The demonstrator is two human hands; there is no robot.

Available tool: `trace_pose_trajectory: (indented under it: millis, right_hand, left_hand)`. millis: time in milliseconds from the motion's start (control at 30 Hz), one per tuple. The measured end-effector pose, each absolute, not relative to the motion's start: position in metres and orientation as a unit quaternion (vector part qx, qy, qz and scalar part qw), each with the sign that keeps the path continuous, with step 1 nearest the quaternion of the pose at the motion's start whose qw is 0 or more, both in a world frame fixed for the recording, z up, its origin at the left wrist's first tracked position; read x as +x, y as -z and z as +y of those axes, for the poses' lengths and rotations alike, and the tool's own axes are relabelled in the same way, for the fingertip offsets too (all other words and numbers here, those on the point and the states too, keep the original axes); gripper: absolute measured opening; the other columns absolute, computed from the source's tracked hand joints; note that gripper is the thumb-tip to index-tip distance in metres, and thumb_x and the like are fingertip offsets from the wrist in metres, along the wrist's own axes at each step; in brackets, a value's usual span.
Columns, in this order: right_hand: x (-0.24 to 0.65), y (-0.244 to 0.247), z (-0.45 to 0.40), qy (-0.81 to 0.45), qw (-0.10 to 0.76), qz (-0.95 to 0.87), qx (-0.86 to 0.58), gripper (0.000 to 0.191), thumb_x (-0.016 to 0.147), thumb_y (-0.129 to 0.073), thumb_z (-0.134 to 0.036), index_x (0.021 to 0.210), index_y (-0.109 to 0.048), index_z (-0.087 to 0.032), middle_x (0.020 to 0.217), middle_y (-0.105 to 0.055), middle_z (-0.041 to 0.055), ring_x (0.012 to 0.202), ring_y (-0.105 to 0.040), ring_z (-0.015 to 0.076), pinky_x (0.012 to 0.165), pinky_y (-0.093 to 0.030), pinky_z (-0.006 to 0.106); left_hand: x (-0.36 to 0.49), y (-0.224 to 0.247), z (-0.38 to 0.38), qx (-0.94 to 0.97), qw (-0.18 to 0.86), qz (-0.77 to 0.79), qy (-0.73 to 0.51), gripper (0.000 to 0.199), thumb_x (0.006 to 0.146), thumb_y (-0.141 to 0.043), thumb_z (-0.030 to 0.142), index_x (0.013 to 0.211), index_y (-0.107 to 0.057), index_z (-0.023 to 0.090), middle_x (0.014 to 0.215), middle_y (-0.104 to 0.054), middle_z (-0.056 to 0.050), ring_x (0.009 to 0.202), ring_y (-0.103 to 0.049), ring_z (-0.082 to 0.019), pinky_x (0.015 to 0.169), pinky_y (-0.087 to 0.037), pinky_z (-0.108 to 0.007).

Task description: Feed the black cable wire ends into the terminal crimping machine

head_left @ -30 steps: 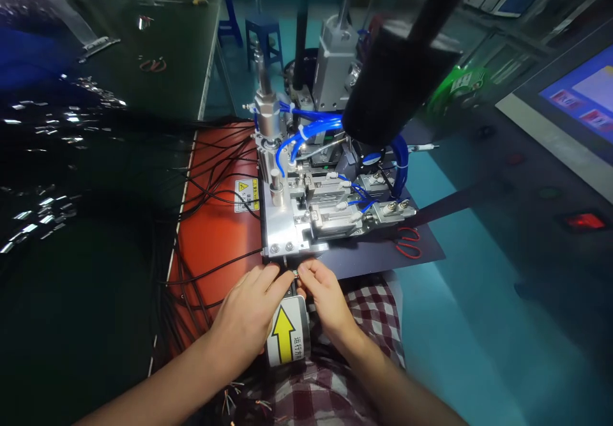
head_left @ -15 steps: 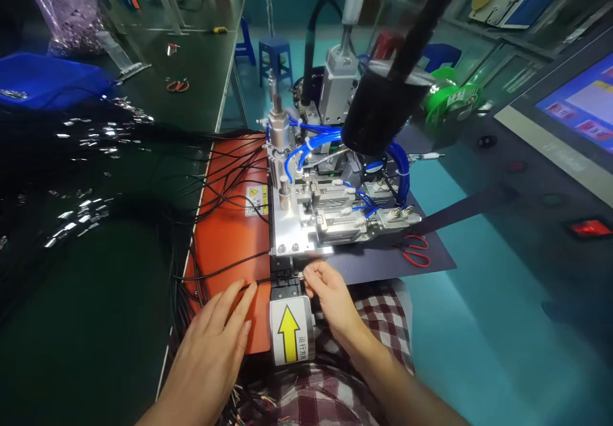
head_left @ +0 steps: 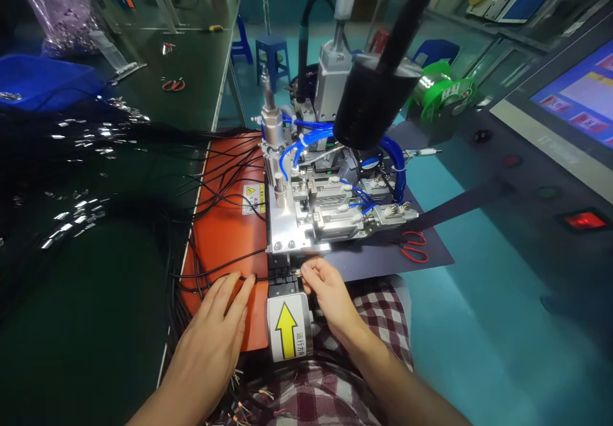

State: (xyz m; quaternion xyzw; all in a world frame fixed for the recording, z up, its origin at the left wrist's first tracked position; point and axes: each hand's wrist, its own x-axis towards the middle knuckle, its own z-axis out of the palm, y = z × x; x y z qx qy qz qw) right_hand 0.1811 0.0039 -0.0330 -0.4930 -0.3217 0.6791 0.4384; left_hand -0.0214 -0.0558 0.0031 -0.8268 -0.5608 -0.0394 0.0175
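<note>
A thin black cable [head_left: 262, 279] runs across the orange panel [head_left: 230, 234] onto the black track [head_left: 283, 283] at the machine's near end. My right hand [head_left: 328, 289] pinches the cable's tip between thumb and fingers, just right of the track. My left hand [head_left: 215, 330] rests over the panel with its fingers spread, fingertips touching the cable. Below the track is a white cover with a yellow arrow [head_left: 287, 330]. Just beyond my hands stands the metal machine [head_left: 287, 221] with cylinders and blue tubes.
More black cables [head_left: 225, 186] lie over the panel and the dark table at left. Red-handled scissors [head_left: 414, 247] lie on the grey plate at right. A black cylinder [head_left: 373, 103] hangs above the machine; a green spool [head_left: 438, 94] and a control screen [head_left: 579, 103] are at right.
The whole view has shifted slightly. Both hands keep nearly the same places at the cable.
</note>
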Motion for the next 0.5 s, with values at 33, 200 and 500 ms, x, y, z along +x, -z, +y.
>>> trace_pose_trajectory:
  millis: [33, 200, 500]
  right_hand:
    - [0.181, 0.033, 0.004, -0.679, 0.438, -0.322, -0.493, 0.032, 0.075, -0.064, -0.047, 0.071, -0.052, -0.018, 0.056, -0.047, -0.0063, 0.052, -0.040, 0.0102, 0.055, -0.032, 0.025]
    - [0.186, 0.033, 0.004, -0.670, 0.443, -0.320, -0.502, 0.035, 0.077, -0.062, -0.051, 0.073, -0.056, -0.017, 0.064, -0.053, -0.0036, 0.055, -0.045, 0.0104, 0.058, -0.035, 0.025]
    - [0.214, 0.052, -0.016, -0.647, 0.466, -0.245, -0.551, 0.033, 0.078, -0.062, -0.048, 0.077, -0.060, -0.016, 0.065, -0.053, -0.0021, 0.054, -0.043, 0.0092, 0.054, -0.033, 0.023]
  left_hand:
    - [-0.022, -0.003, -0.055, -0.830, 0.020, -0.555, 0.038, 0.050, 0.089, -0.037, 0.017, 0.140, -0.035, 0.015, 0.134, -0.042, -0.015, 0.122, -0.040, -0.030, 0.095, -0.047, -0.045]
    - [-0.023, -0.004, -0.054, -0.835, 0.040, -0.547, 0.041, 0.050, 0.089, -0.038, 0.018, 0.139, -0.036, 0.014, 0.133, -0.044, -0.015, 0.122, -0.041, -0.030, 0.096, -0.047, -0.045]
    - [-0.024, -0.003, -0.048, -0.828, 0.028, -0.558, 0.050, 0.049, 0.090, -0.038, 0.021, 0.138, -0.039, 0.017, 0.134, -0.048, -0.014, 0.121, -0.046, -0.030, 0.094, -0.049, -0.045]
